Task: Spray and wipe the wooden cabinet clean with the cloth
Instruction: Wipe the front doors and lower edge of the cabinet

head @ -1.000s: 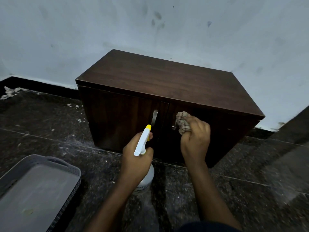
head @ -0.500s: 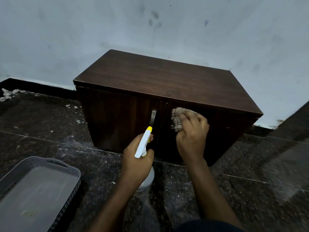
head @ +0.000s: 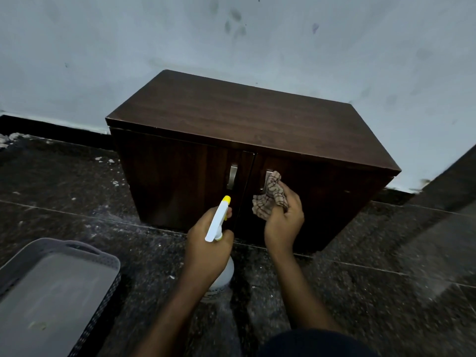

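A dark wooden cabinet (head: 247,117) with two doors and two metal handles stands on the floor against a pale wall. My left hand (head: 206,246) grips a white spray bottle (head: 219,220) with a yellow nozzle, which points at the gap between the doors. My right hand (head: 283,217) holds a crumpled checked cloth (head: 270,197) against the right door, just beside and below the right handle (head: 266,176). The left handle (head: 232,176) is uncovered. The bottle's body shows under my left wrist.
A grey perforated plastic basket (head: 77,249) sits on the dark speckled floor at the lower left. White debris lies along the floor by the left wall edge (head: 10,139). A dark knee fills the bottom edge (head: 316,343).
My right hand with the cloth has slid down the right door, from the handle's top to below it. The left hand and spray bottle have stayed nearly in place.
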